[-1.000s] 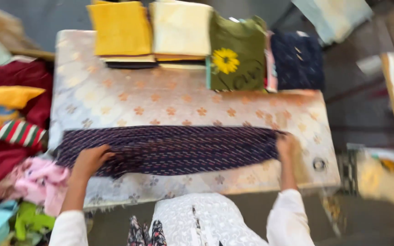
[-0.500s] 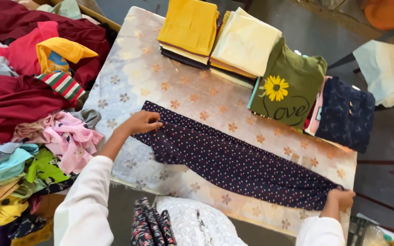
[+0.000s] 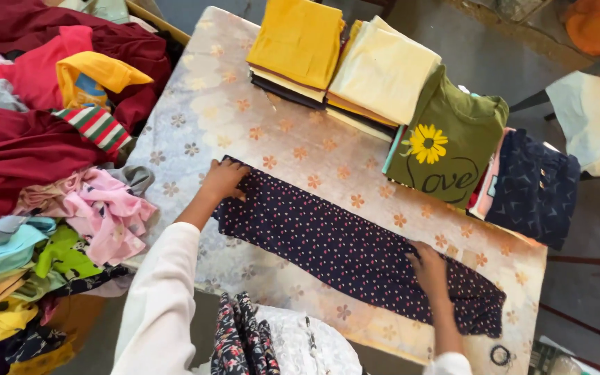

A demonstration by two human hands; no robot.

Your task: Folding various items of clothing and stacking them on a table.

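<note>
Hands are pressing flat, fingers spread, on a dotted navy garment (image 3: 355,253) lying across the bench (image 3: 196,111); left hand (image 3: 222,179) at one end; right hand (image 3: 428,267) near the other.

yellow stack (image 3: 298,42): desk's 12 o'clock edge
green sunflower shirt (image 3: 449,142): at 2 o'clock
messy clothes pile (image 3: 43,160): at 9 o'clock

A long garment (image 3: 355,257) is lying across the table (image 3: 196,132); folded stacks (image 3: 383,76) are sitting behind it, a clothes heap (image 3: 43,160) lying left.
</note>
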